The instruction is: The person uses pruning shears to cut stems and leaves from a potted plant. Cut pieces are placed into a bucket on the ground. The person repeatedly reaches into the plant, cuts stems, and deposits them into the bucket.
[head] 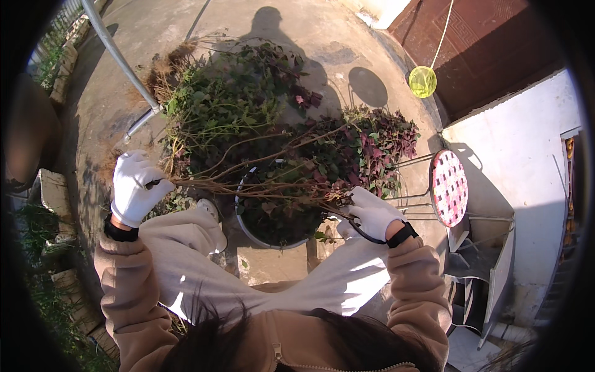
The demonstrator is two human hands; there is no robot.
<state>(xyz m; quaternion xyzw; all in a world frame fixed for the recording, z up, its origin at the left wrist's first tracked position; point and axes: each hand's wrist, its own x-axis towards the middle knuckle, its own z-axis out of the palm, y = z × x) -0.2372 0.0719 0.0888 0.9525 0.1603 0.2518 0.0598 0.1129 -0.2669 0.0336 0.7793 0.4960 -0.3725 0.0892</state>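
Observation:
My gloved left hand grips the gathered ends of long brown plant stems. The stems stretch rightward above a round, pale-rimmed tub that holds dark leaves. At the stems' other side, my gloved right hand is closed around a tool with a dark curved handle. Its working end is hidden among stems and leaves, so its exact kind is unclear. Beyond the tub lies a large heap of cut plants with green and purple leaves, their roots pointing left.
A metal pole with a foot stands at the left. To the right are a round stool with a patterned seat, a hanging yellow net ball, a brown door and a metal-framed rack. Bricks border grass at the left.

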